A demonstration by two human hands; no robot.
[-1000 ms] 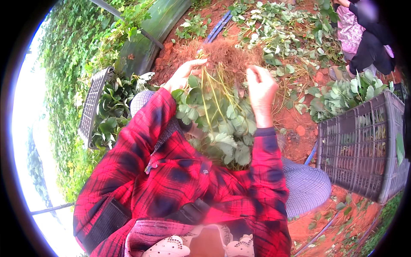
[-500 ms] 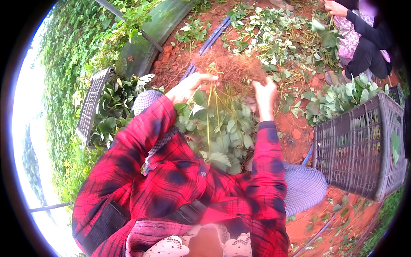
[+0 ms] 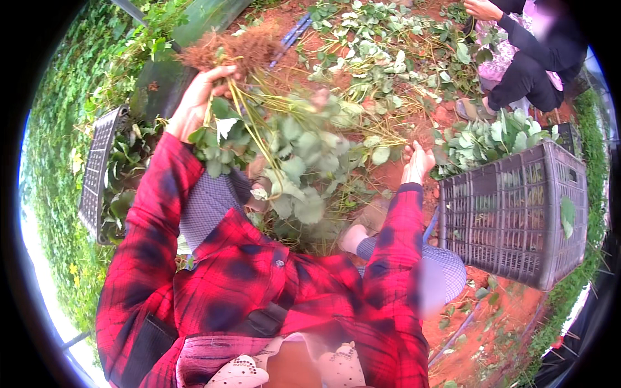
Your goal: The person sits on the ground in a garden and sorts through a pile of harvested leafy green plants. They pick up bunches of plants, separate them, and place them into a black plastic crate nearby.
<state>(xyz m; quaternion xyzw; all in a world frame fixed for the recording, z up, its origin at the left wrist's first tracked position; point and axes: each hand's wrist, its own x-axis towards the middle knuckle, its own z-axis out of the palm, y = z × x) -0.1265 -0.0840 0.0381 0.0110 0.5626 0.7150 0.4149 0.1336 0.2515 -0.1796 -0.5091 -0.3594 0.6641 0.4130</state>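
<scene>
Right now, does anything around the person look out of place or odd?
One thing: a lone green leaf shows on the side of the dark crate at right, apart from the leafy bunch by its far edge. It may be stuck there or poking through; I can't tell.

The bundle of plants (image 3: 294,152) is now carried off to the left by the left hand (image 3: 206,90), its root mass (image 3: 226,48) drawn from mid-view toward the upper left and its leaves swung out, blurred, to the right. The right hand (image 3: 418,163) is parted from those roots, where it was placed half a second ago, and is now brought down near the right crate (image 3: 511,213); a slender plant (image 3: 380,155) is pinched in its fingers. A bare ankle (image 3: 354,238), hidden before, is uncovered. The view is turned rightward: both crates are shifted left in it, and more of the co-worker (image 3: 530,71) is shown, with the grassy strip beyond (image 3: 592,123) brought in.
</scene>
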